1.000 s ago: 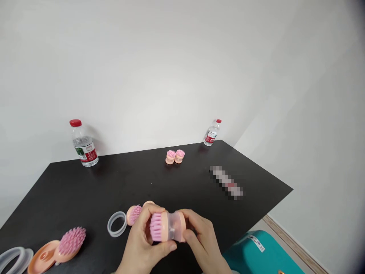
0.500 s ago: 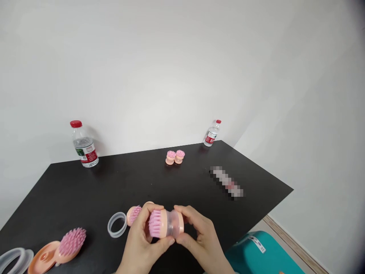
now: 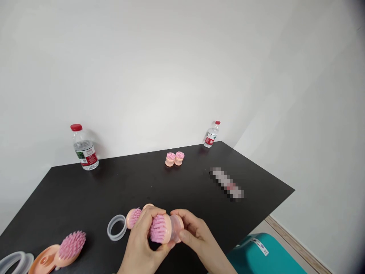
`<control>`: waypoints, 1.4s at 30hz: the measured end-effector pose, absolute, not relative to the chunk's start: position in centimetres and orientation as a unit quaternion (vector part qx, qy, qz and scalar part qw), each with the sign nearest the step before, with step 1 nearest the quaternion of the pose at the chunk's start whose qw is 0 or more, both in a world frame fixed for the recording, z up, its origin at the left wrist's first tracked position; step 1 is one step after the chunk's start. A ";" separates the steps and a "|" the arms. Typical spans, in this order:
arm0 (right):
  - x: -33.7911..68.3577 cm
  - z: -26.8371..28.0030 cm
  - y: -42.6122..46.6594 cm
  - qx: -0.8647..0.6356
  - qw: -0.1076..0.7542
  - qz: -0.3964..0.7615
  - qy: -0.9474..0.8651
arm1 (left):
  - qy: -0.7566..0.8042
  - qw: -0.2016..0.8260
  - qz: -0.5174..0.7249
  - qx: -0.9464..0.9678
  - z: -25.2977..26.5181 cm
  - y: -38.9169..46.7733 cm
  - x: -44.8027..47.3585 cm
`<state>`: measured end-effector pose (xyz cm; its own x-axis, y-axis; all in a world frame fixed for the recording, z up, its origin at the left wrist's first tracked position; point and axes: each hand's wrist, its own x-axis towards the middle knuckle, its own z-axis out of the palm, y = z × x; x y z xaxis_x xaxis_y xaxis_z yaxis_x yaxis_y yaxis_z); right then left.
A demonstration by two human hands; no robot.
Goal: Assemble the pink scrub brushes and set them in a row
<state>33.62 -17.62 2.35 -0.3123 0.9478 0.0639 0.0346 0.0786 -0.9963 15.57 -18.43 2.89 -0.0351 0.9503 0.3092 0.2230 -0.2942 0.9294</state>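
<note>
Between my two hands is a round scrubbing brush (image 3: 159, 228) with pink bristles, a peach rim and a clear middle section; its bristles face left. My left hand (image 3: 144, 241) grips the bristle end, thumb below and fingers above. Around the peach base at the other end, my right hand (image 3: 198, 238) has its thumb and fingers closed. Just left of my left hand lies another pink-bristled brush head (image 3: 134, 217), with a peach part (image 3: 148, 206) partly hidden behind my fingers. A translucent ring (image 3: 116, 227) rests beside it on the black table (image 3: 122, 194).
At the lower left are a bristle head (image 3: 72, 245), a peach base (image 3: 43, 260) and translucent rings (image 3: 17, 262). Two assembled brushes (image 3: 174, 159) stand farther back. Water bottles (image 3: 85, 148) (image 3: 211, 135) stand near the wall. A blurred object (image 3: 226, 183) lies right; a teal stool (image 3: 265, 253) is below.
The held brush has turned slightly, its bristles tipping more toward me. My right-hand fingers have shifted a little around the base. The other objects keep their places; the view has tilted slightly.
</note>
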 end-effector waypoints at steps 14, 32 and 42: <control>31.9 7.1 -15.7 -0.347 0.293 0.217 -0.864 | 0.504 0.171 0.552 0.642 -0.7 -17.9 14.9; 25.9 0.8 4.0 -0.633 0.230 0.059 -0.737 | 0.541 0.121 0.558 0.617 0.9 -17.9 14.4; 26.1 1.5 5.3 -0.661 0.165 -0.027 -0.731 | 0.529 0.104 0.591 0.600 0.8 -17.9 14.7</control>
